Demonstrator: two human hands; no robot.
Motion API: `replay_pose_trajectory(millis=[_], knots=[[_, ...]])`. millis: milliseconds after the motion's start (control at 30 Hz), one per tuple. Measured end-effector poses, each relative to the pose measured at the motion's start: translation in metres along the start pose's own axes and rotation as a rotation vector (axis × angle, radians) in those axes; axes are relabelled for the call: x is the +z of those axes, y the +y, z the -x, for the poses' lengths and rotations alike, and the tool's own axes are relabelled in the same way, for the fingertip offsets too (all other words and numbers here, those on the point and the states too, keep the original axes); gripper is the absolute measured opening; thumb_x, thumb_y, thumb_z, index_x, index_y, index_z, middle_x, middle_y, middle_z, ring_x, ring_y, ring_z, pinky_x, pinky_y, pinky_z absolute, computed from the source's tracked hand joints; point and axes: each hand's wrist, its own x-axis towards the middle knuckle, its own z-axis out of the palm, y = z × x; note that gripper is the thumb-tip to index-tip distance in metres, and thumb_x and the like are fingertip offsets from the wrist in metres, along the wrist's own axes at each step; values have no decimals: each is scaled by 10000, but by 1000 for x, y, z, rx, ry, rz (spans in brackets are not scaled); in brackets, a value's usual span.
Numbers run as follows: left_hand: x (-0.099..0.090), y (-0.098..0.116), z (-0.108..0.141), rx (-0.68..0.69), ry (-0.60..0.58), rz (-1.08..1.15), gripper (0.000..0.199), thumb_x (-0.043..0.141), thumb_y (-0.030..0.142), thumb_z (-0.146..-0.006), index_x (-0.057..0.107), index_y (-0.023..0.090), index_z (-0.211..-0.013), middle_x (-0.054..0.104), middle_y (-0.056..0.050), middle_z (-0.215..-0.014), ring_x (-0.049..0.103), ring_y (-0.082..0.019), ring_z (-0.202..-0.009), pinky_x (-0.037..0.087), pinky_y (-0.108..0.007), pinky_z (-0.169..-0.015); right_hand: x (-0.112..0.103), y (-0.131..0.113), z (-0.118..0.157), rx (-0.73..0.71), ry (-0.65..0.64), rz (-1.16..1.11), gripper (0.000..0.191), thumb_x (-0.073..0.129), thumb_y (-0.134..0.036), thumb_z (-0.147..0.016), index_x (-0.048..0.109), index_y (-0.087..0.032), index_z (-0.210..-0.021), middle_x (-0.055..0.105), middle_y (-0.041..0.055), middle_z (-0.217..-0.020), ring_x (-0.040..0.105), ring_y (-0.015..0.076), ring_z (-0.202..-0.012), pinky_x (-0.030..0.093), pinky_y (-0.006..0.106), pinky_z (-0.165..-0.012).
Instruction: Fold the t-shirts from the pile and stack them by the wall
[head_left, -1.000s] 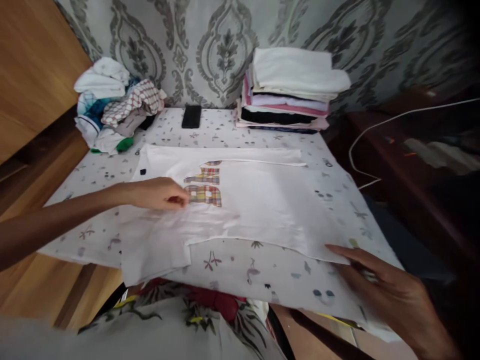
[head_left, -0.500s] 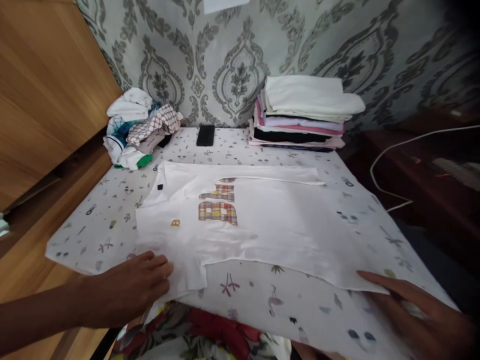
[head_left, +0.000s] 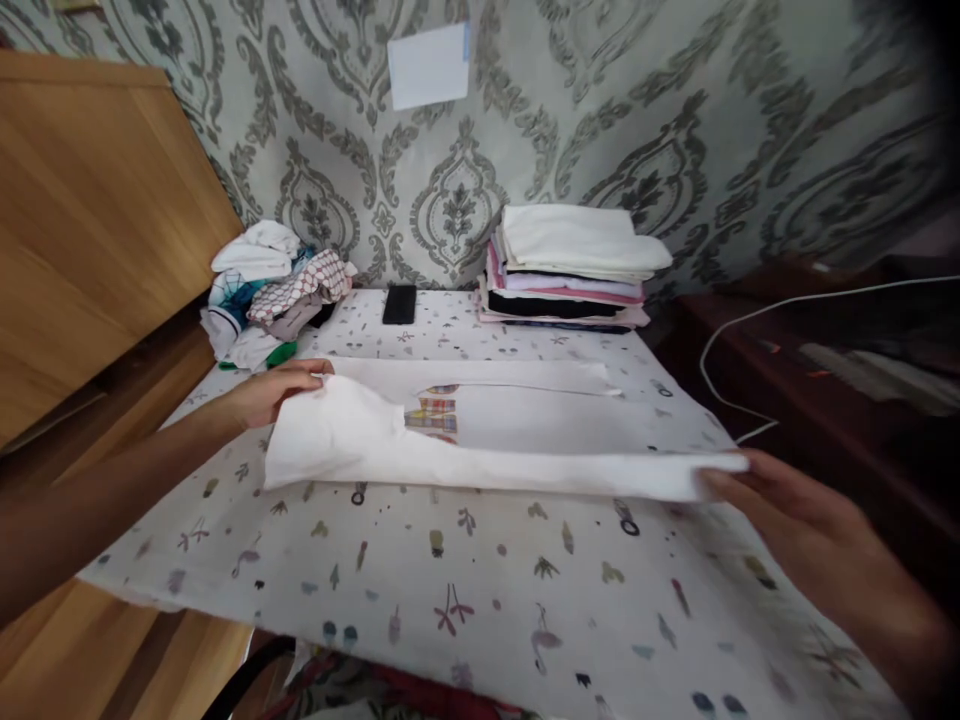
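Note:
A white T-shirt [head_left: 480, 468] lies sideways on the patterned cloth, its near side lifted and folded over toward the far side. Part of its plaid printed lettering [head_left: 435, 413] still shows; the rest is covered by the fold. My left hand [head_left: 277, 392] pinches the shirt at the sleeve and shoulder end on the left. At the right end, my right hand [head_left: 787, 505] grips the hem corner between thumb and fingers, slightly above the surface.
A heap of rumpled clothes [head_left: 274, 290] sits at the back left. Beside it lies a black phone [head_left: 399, 305]. A stack of folded clothes [head_left: 570, 265] stands at the back right against the patterned wall. A white cable [head_left: 709, 345] hangs right of the table; a wooden cabinet [head_left: 112, 230] borders the left.
Both hands have taken hold of the shirt's near edge and carried it up and away from me, folding it over. The "B" and much of the print are now covered. The view has tilted up.

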Motion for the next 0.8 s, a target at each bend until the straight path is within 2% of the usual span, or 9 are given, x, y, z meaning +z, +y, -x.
replay_pose_trajectory(millis=[67,133,233,333,400,500,600,700,800], knots=[[3,-14,-24,-63,84,135,240,713,383,-713,645,177,-815,700,-38,-722,653,-183,-635,517,-256,-579,15,-13,-15,121,-3,-112,350,791,-550,-634,676,-238,-742,674,53,-676,610,205,-587,493,286,-498],[8,-26,-35,-111,40,197,323,719,466,-761,680,164,-867,746,-85,-810,709,-231,-759,564,-309,-688,26,-19,-24,176,-24,-151,366,779,-551,-633,641,-215,-677,617,24,-582,523,161,-494,413,252,-416],[13,-35,-34,-118,-26,184,384,838,424,-684,715,159,-933,778,-104,-929,732,-252,-848,576,-310,-743,30,-17,-28,169,-47,-122,349,766,-532,-643,641,-206,-632,624,32,-592,509,154,-501,382,237,-394],[14,-34,-27,-144,32,143,408,911,302,-568,730,149,-900,786,-100,-907,734,-248,-803,579,-293,-703,26,-16,-26,200,-45,-60,340,827,-484,-556,640,-207,-616,665,47,-644,549,175,-535,411,242,-408],[15,-33,-25,-134,107,176,387,904,282,-564,729,141,-879,782,-95,-853,729,-241,-759,579,-295,-681,24,-18,-25,215,-78,-59,359,863,-455,-515,631,-209,-636,680,53,-674,588,203,-577,459,260,-454],[17,-32,-28,-9,236,266,372,867,310,-619,719,152,-922,771,-67,-820,717,-208,-719,578,-285,-683,25,-21,-24,127,-76,-112,382,822,-524,-603,629,-218,-728,659,36,-697,598,210,-632,483,275,-523],[19,-34,-37,57,317,246,386,847,356,-632,701,166,-935,753,-33,-788,689,-180,-686,569,-267,-663,29,-18,-28,8,-15,-55,418,706,-620,-723,588,-219,-741,569,-2,-656,503,158,-584,405,264,-500],[18,-40,-45,12,352,97,362,822,387,-638,682,172,-892,728,2,-745,666,-175,-717,550,-242,-656,35,-11,-34,-49,-24,163,489,619,-670,-766,479,-222,-625,406,-38,-569,368,126,-536,291,262,-470],[8,-51,-51,51,315,-194,337,687,482,-769,672,213,-971,722,31,-759,672,-199,-841,550,-246,-702,36,-5,-36,-101,-17,303,505,530,-673,-809,427,-226,-597,362,-39,-569,347,128,-564,280,266,-504]])
